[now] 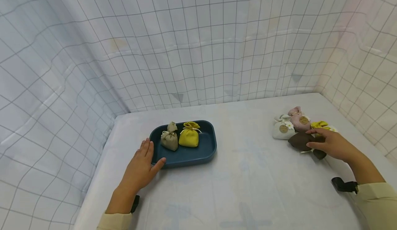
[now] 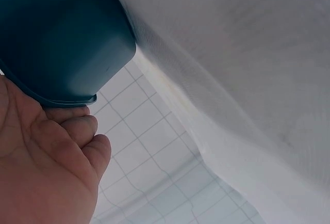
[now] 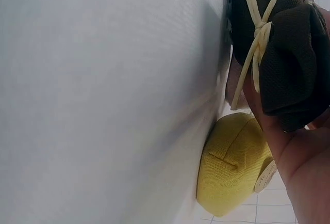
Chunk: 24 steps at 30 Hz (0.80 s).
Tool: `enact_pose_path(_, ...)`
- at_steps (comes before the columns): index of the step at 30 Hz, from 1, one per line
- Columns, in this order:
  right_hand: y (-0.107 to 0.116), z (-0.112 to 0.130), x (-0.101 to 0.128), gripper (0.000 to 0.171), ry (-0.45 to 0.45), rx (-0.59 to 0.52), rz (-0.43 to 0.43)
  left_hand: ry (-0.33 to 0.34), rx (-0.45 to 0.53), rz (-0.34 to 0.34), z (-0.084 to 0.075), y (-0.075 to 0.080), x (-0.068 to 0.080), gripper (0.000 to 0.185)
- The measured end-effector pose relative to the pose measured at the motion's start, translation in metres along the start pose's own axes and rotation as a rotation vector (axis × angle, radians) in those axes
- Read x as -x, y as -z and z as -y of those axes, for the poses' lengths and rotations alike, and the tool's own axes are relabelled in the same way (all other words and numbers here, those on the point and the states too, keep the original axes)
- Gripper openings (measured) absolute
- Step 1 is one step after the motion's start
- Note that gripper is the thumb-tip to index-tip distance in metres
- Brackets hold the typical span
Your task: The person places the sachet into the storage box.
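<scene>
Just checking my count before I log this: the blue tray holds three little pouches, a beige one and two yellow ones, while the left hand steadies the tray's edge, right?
Not quite. The blue tray holds two pouches, not three: one beige pouch and one yellow pouch, as the head view shows. The rest stands: the left hand rests against the tray's near-left edge.

The head camera is looking forward and down over the whole table (image 1: pixel 248 175). The left wrist camera is sitting close under the blue tray (image 2: pixel 56 38), sharing it with the head view; the right wrist camera is hugging the brown pouch (image 3: pixel 289 53).
</scene>
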State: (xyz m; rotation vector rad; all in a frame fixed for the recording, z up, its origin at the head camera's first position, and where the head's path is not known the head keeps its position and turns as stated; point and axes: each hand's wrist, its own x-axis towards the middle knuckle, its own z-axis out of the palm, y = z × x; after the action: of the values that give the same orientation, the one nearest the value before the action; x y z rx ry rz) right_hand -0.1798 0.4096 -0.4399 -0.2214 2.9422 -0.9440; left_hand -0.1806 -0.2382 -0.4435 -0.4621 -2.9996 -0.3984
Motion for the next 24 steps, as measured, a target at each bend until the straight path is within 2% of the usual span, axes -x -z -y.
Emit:
enact_pose_path(9, 0.003, 0.004, 0.000, 0.049, 0.004, 0.033, -0.030, -0.003, 0.003, -0.006, 0.000, -0.001, 0.000, 0.092)
enact_pose_path(24, 0.012, 0.021, -0.010, 0.042, 0.075, 0.004, -0.033, -0.001, 0.001, 0.000, 0.001, -0.001, 0.000, 0.092)
